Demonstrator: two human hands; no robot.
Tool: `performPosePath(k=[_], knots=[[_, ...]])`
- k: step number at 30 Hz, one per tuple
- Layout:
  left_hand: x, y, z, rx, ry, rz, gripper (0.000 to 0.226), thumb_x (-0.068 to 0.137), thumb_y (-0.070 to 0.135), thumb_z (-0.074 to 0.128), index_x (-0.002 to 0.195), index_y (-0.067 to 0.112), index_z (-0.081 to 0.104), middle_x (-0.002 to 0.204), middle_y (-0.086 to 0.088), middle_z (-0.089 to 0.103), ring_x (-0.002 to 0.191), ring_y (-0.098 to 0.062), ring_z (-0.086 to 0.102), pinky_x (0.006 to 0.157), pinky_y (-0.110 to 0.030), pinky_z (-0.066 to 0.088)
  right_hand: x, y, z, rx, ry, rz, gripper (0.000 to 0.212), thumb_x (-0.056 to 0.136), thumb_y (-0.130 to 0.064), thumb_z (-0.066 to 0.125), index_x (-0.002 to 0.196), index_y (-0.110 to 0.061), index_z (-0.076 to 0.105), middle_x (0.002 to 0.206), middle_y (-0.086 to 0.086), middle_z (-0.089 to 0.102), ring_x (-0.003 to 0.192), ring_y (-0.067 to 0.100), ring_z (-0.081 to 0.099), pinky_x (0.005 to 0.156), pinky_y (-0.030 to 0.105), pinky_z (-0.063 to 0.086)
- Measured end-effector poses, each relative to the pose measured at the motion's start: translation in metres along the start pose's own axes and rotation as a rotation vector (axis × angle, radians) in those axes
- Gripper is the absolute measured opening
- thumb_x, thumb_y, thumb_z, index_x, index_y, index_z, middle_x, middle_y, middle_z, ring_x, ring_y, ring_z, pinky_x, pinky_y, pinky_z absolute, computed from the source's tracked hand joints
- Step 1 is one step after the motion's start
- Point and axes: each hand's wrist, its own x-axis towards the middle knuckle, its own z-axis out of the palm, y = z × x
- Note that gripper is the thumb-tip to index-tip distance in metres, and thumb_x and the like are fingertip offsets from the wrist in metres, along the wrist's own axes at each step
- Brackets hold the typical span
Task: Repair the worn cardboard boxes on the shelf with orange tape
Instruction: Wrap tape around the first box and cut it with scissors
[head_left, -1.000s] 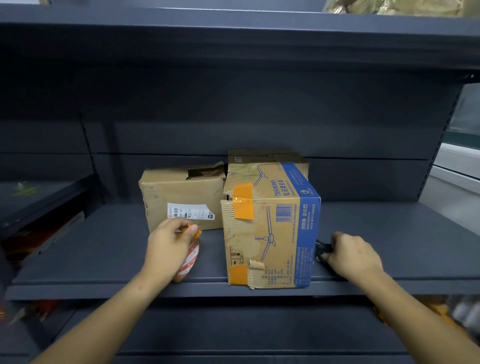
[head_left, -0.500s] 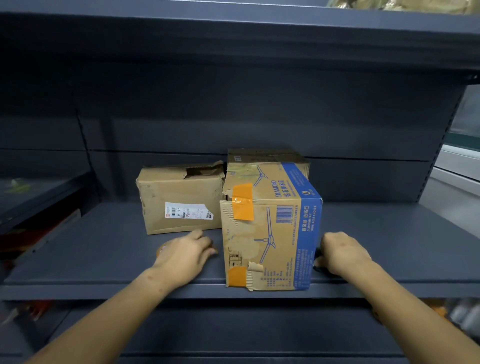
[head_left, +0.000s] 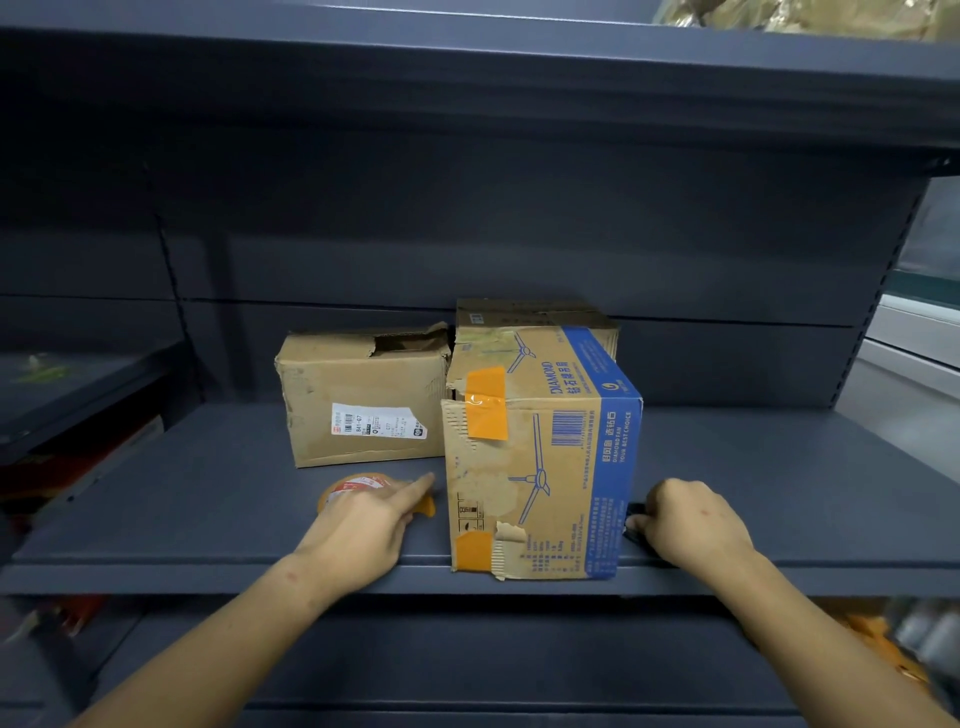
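A worn cardboard box with a blue side (head_left: 540, 467) stands at the shelf's front edge, with orange tape patches on its top-left corner (head_left: 485, 402) and bottom-left corner (head_left: 472, 551). A plain torn box (head_left: 358, 395) sits to its left, and a third box (head_left: 530, 312) stands behind. The orange tape roll (head_left: 353, 486) lies flat on the shelf. My left hand (head_left: 363, 525) rests over it with the fingers stretched toward the blue box. My right hand (head_left: 685, 525) curls round a small black tool (head_left: 635, 514) beside the box's right side; most of the tool is hidden.
The boxes stand on a dark grey metal shelf (head_left: 208, 493) with a back panel and another shelf board close above. A lower shelf to the left (head_left: 78, 384) holds blurred items. Blurred orange goods (head_left: 883, 639) show below on the right.
The tape roll, held upright in my left hand a second ago, now lies flat on the shelf with that hand's fingers straightened over it. My right hand has barely moved.
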Motion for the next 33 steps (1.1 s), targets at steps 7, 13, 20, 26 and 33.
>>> performPosePath(k=[7,13,20,26,33], knots=[[-0.007,0.003,-0.016,-0.178,0.13,-0.109,0.054,0.1,0.029,0.054,0.151,0.034,0.039,0.159,0.013,0.034,0.142,-0.017,0.041,0.115,-0.033,0.035,-0.009,0.007,-0.012,0.258,0.108,0.054,0.027,0.092,-0.045,0.064,0.084,-0.021,0.074,0.089,0.008,0.074,0.09,0.035,0.066,0.074,0.035,0.055],[0.021,0.039,-0.086,-0.731,0.652,-0.18,0.032,0.099,0.016,0.059,0.123,0.034,0.064,0.126,0.019,0.064,0.112,0.007,0.057,0.09,-0.012,0.046,-0.023,-0.024,-0.09,0.866,0.645,-0.225,0.009,0.092,-0.029,0.067,0.095,-0.027,0.075,0.091,-0.019,0.07,0.095,0.01,0.067,0.084,0.016,0.045],[0.045,0.089,-0.103,-1.116,0.389,-0.054,0.029,0.096,0.016,0.064,0.121,0.03,0.068,0.155,0.009,0.042,0.138,0.002,0.04,0.111,-0.022,0.041,-0.041,-0.092,-0.103,0.217,0.571,-0.88,0.033,0.093,-0.037,0.066,0.12,-0.02,0.074,0.125,-0.003,0.071,0.122,0.021,0.062,0.104,0.044,0.048],[0.041,0.091,-0.093,-1.075,0.442,-0.04,0.03,0.088,0.009,0.073,0.113,0.026,0.074,0.143,0.011,0.055,0.132,0.004,0.048,0.109,-0.019,0.04,-0.038,-0.095,-0.091,0.255,0.625,-0.812,0.031,0.091,-0.044,0.062,0.117,-0.031,0.075,0.12,-0.013,0.072,0.118,0.012,0.066,0.091,0.035,0.058],[0.039,0.099,-0.09,-0.95,0.512,-0.004,0.032,0.082,0.005,0.079,0.108,0.022,0.075,0.13,0.01,0.064,0.122,0.007,0.055,0.104,-0.011,0.039,-0.04,-0.097,-0.09,0.27,0.609,-0.779,0.026,0.09,-0.039,0.072,0.115,-0.033,0.076,0.119,-0.015,0.072,0.118,0.009,0.065,0.093,0.031,0.056]])
